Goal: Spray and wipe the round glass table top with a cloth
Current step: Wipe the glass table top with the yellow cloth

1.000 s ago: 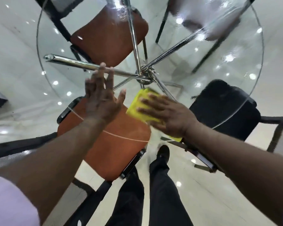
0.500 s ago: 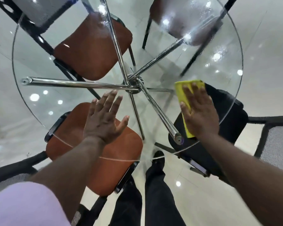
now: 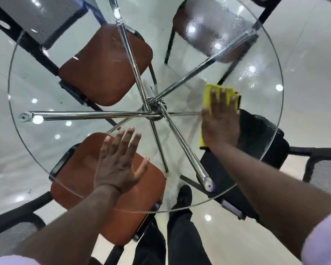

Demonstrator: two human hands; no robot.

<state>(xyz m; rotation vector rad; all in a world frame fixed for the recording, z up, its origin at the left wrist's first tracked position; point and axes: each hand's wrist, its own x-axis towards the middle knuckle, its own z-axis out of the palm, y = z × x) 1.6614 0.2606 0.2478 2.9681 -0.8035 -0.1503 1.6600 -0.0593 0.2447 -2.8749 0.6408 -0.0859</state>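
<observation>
Cloth of yellow fabric, folded into an oblong (image 3: 206, 96), is laid flat on the right part of the round clear glass desk top (image 3: 46, 88), with its long axis running from near to far. It is pressed down by the right hand (image 3: 221, 123), whose straight fingers are pointed to the far side; only the cloth's far end and left edge are seen round the hand. The left hand (image 3: 118, 165) is rested palm-down on the near part of the glass, fingers straight and spread, nothing gripped. Fine droplets (image 3: 218, 35) are seen on the far right of the glass. Beneath it, chrome tube legs (image 3: 88, 114) are spread from a central hub. An orange padded chair (image 3: 103, 73) is seen at far left, a second orange chair (image 3: 80, 169) under the left hand, and a black chair (image 3: 260, 134) just near and right of the cloth.
</observation>
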